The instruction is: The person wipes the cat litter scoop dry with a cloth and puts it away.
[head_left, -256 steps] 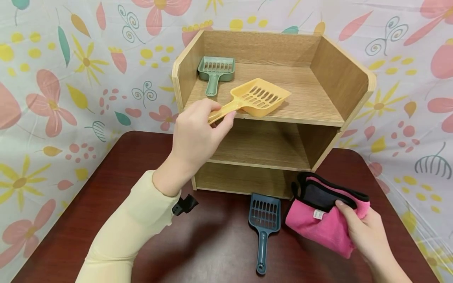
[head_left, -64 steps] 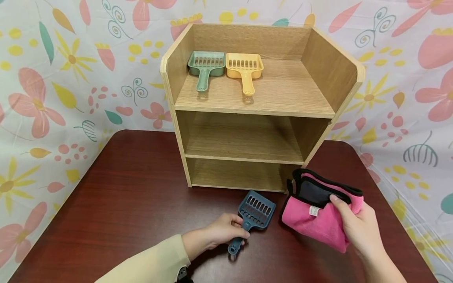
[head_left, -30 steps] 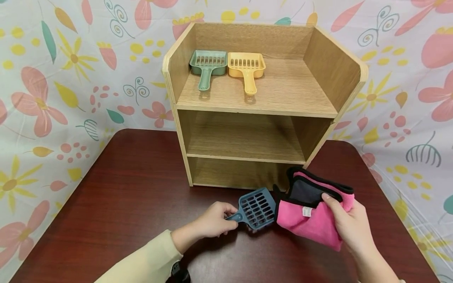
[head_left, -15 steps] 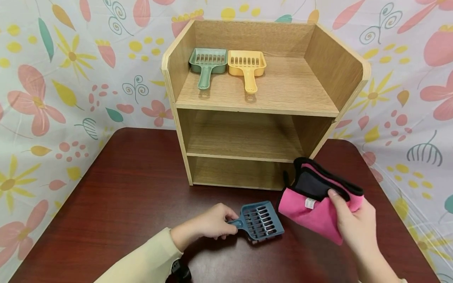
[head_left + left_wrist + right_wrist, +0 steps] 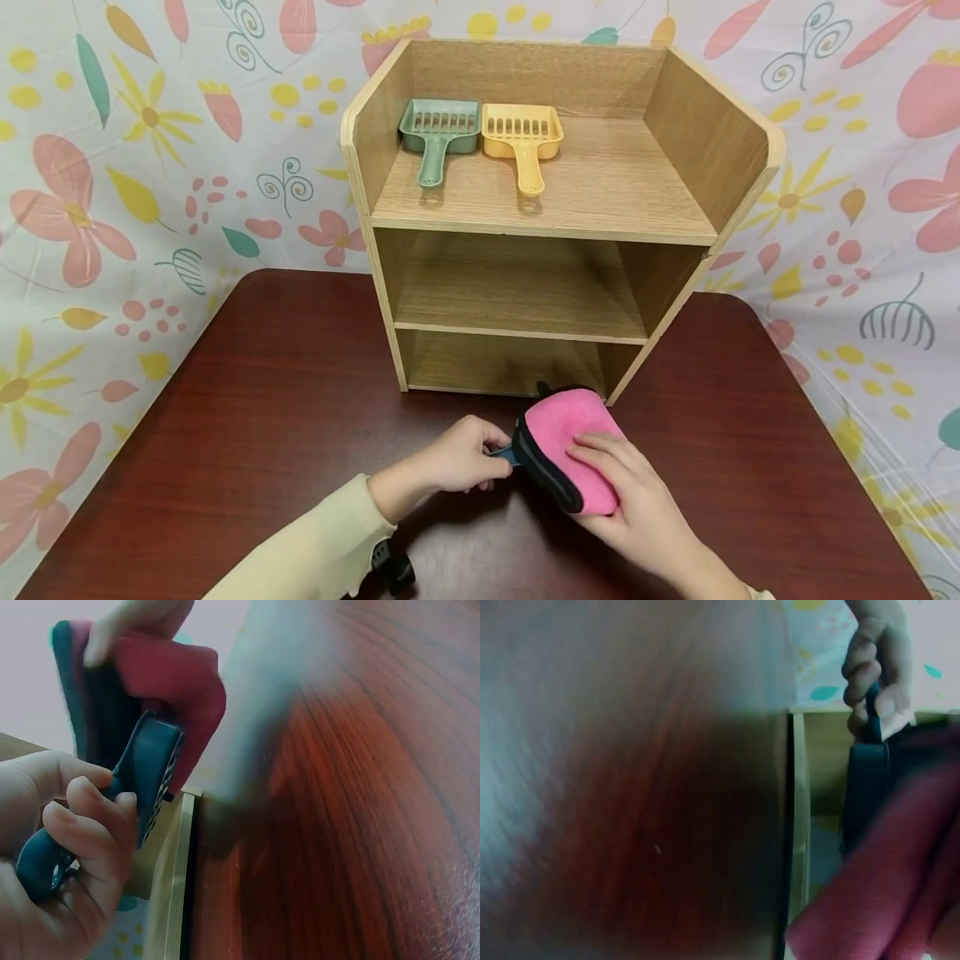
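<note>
My left hand (image 5: 461, 457) grips the handle of a dark blue litter scoop (image 5: 506, 455) above the table. In the left wrist view the blue scoop (image 5: 154, 754) has its head against a folded pink cloth (image 5: 187, 682) with black edging. My right hand (image 5: 637, 504) holds that pink cloth (image 5: 566, 437) around the scoop's head, fingers over the top and thumb beneath. The head view hides most of the slotted head under the cloth. Blurred cloth (image 5: 877, 892) covers the lower right of the right wrist view.
Behind the hands stands a wooden shelf unit (image 5: 525, 333) with three levels. On its top, a green litter scoop (image 5: 432, 158) and a yellow litter scoop (image 5: 528, 171) lie side by side, handles forward. The dark red table (image 5: 285, 400) extends to both sides; a patterned curtain (image 5: 112, 250) hangs behind.
The left hand has put down the yellow scoop on the shelf top, then picked up the blue scoop and turned it rightward. The right hand has brought the cloth left, over the blue scoop's head.
</note>
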A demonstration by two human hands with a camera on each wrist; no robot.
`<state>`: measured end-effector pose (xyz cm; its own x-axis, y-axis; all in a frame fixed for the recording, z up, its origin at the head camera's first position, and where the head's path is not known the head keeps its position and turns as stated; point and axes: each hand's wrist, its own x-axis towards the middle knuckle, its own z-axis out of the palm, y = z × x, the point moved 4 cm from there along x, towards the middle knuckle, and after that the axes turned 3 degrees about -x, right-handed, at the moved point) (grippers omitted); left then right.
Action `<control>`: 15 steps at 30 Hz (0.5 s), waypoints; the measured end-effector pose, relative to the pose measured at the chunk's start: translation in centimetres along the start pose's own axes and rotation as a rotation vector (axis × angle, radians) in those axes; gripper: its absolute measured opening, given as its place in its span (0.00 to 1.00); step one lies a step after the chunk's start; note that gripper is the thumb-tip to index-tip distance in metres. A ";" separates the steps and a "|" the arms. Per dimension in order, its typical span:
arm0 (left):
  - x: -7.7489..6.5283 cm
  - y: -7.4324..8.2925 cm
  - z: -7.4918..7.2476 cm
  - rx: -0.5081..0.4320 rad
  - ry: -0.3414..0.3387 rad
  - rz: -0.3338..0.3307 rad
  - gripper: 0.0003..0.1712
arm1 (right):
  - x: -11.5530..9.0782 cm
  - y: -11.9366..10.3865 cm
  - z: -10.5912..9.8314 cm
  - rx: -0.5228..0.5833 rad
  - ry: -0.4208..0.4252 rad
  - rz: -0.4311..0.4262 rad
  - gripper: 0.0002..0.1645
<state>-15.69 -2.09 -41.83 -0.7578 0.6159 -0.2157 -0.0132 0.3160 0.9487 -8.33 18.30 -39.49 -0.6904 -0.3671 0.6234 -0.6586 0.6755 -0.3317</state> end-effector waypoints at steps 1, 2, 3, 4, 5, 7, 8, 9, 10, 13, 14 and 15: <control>0.0 0.0 -0.1 0.002 0.003 0.005 0.09 | 0.0 0.2 0.1 0.025 -0.038 0.018 0.28; 0.0 0.0 -0.1 0.002 0.007 0.009 0.09 | 0.0 0.5 0.1 0.055 -0.067 0.036 0.28; 0.0 0.1 -0.2 0.004 0.011 0.015 0.09 | 0.0 0.8 0.1 0.087 -0.089 0.061 0.27; 0.0 0.1 -0.2 0.007 0.014 0.022 0.10 | 0.0 1.2 0.1 0.113 -0.101 0.089 0.26; 0.0 0.1 -0.2 0.008 0.017 0.026 0.10 | 0.1 1.6 0.1 0.133 -0.103 0.123 0.25; 0.0 0.2 -0.2 0.010 0.018 0.037 0.10 | 0.1 2.4 0.2 0.146 -0.107 0.226 0.25; 0.0 0.2 -0.2 0.010 0.015 0.046 0.10 | 0.2 2.8 0.3 0.138 -0.111 0.283 0.26; 0.0 0.2 -0.2 0.014 0.012 0.058 0.10 | 0.2 3.2 0.4 0.129 -0.121 0.345 0.28; 0.1 0.3 -0.2 0.019 0.008 0.070 0.10 | 0.3 3.5 0.5 0.122 -0.133 0.401 0.32; 0.1 0.5 -0.2 0.040 0.002 0.107 0.11 | 0.4 4.3 1.0 0.134 -0.189 0.555 0.47; 0.1 0.6 -0.2 0.054 0.000 0.121 0.12 | 0.5 4.4 1.1 0.141 -0.204 0.598 0.51; 0.2 0.6 -0.2 0.074 -0.001 0.133 0.12 | 0.5 4.6 1.2 0.151 -0.216 0.638 0.53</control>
<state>-15.94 -1.92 -41.23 -0.7486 0.6570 -0.0892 0.1360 0.2838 0.9492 -12.09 20.41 -41.54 -0.9906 -0.0576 0.1237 -0.1277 0.7111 -0.6914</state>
